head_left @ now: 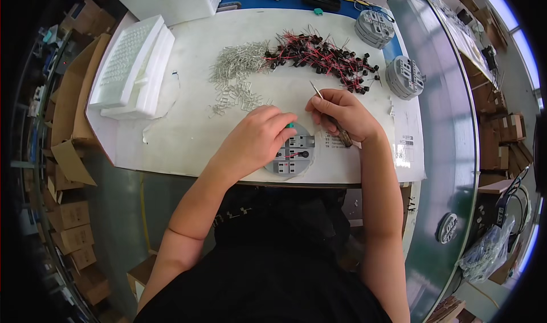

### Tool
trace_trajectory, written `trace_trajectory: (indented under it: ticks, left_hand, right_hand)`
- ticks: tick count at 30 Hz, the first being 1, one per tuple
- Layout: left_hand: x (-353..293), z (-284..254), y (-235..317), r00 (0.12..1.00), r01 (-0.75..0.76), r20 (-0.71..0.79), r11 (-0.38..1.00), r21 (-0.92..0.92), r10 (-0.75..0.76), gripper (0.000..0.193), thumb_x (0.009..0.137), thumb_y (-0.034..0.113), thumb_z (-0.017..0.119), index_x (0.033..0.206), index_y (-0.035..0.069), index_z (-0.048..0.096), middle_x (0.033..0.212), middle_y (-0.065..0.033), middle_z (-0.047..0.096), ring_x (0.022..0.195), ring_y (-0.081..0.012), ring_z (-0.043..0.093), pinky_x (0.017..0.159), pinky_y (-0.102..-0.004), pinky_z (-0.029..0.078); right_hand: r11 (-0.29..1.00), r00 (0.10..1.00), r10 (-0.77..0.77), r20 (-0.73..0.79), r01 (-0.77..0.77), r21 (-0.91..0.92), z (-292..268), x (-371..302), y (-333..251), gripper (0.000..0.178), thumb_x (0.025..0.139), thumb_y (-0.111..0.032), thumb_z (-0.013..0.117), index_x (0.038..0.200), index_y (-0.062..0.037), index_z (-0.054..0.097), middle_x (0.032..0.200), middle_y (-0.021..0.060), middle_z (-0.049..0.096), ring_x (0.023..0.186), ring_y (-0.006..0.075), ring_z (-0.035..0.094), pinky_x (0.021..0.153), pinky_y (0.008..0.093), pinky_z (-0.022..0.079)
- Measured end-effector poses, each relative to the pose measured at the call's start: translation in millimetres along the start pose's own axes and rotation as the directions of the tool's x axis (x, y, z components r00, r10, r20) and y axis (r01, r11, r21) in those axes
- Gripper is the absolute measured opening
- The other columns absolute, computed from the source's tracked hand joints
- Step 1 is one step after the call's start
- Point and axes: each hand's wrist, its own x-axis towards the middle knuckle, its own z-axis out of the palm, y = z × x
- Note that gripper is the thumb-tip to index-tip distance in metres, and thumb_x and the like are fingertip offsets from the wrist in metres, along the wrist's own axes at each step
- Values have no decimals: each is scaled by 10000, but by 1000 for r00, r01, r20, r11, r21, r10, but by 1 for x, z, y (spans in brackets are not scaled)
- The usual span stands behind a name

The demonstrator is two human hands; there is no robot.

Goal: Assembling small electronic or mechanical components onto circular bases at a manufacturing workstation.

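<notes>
A round grey plastic base with pale square sockets lies at the table's near edge, a black part on red wire set in it. Over its far left part, my left hand pinches a small green piece, mostly hidden by the fingertips. My right hand is closed round a hand tool with a slim metal shaft and brown handle, its tip up and to the left, clear of the base. Beyond my hands lie a heap of clear U-shaped pieces and a heap of black parts with red wires.
Stacked grey round bases and another stack stand at the right edge. White foam trays sit at the left. A blue mat lies at the back. On the green surface to the right rests a round grey piece.
</notes>
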Motion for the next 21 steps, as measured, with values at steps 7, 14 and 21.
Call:
trace_trajectory:
  ticks: [7,14,21]
  left_hand:
    - [5,7,5,996,-54,81,969,241,36,233,935,197,745,1100,32,735,979,-104,665,941,-299,646,858,-411,542]
    - [4,3,41,992,14,101,856,517,-77,703,764,397,885,1341,77,639,1101,-90,642,953,-273,638,849,-374,541]
    - [-8,3,45,998,-62,35,956,287,54,986,684,378,951,1512,108,488,1271,-149,559,1034,-308,638,934,-421,544]
  right_hand:
    - [999,1000,-24,13,24,-43,2,0,0,299,1097,-274,606,1057,9,696,774,24,640,527,60,487,488,229,372]
    - [999,999,-44,-11,45,30,0,-2,1,392,1131,-336,523,1060,4,705,772,36,633,526,74,485,490,235,389]
    - [980,997,-33,-68,46,194,1,-13,-7,469,1147,-379,450,1048,1,707,762,40,622,527,92,482,506,252,416]
